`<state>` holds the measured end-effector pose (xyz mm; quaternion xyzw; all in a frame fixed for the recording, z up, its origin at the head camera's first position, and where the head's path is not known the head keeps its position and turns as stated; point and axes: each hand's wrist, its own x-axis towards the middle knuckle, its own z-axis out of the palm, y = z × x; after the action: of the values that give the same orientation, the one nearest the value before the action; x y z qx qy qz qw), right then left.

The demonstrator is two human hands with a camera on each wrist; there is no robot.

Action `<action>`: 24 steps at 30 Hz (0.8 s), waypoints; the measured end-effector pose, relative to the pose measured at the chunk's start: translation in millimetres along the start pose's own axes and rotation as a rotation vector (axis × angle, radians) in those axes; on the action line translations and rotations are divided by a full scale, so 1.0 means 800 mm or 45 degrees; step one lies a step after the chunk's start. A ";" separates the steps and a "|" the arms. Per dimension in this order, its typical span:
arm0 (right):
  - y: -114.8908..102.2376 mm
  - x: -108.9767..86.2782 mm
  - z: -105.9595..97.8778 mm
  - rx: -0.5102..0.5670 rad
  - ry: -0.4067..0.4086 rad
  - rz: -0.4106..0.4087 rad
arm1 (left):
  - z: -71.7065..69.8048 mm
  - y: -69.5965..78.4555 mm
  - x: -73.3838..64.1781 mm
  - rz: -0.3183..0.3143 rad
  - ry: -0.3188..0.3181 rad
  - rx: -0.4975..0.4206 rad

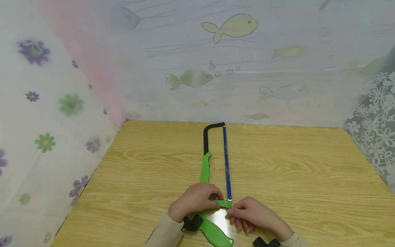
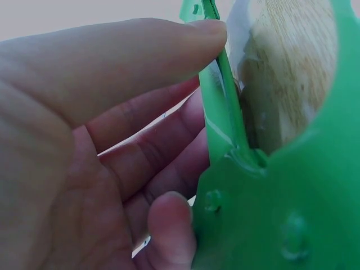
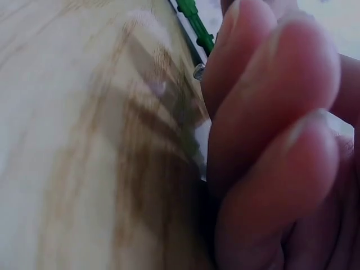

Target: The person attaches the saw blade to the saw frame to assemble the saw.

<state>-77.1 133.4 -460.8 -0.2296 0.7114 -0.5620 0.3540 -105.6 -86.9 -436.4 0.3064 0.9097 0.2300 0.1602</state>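
At lower centre, the left hand [image 1: 196, 197] pinches the saw [image 1: 205, 169], which could twist if that grip slackens; whether the curled right hand [image 1: 252, 213] holds anything, I cannot tell.

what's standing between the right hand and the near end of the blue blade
In the head view, the end of the green crosspiece lies between the right hand and the near end of the blue blade. Nothing else visible stands there; the left hand grips the crosspiece to one side.
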 end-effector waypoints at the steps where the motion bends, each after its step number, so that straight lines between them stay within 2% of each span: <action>1: 0.000 0.000 0.000 -0.009 0.009 0.008 | 0.000 0.000 0.000 0.000 0.000 -0.001; 7: 0.000 0.000 0.002 -0.057 0.047 0.046 | -0.003 0.003 -0.001 0.006 0.002 0.004; 17: 0.001 -0.003 -0.002 -0.070 0.003 0.029 | -0.001 0.000 0.000 0.006 0.002 0.004; 24: -0.002 -0.004 -0.003 -0.113 0.058 0.068 | -0.001 0.000 -0.001 0.015 0.004 -0.003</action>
<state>-76.7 136.8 -458.5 -0.2131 0.7494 -0.5254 0.3420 -105.4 -87.9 -435.8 0.3112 0.9079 0.2324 0.1579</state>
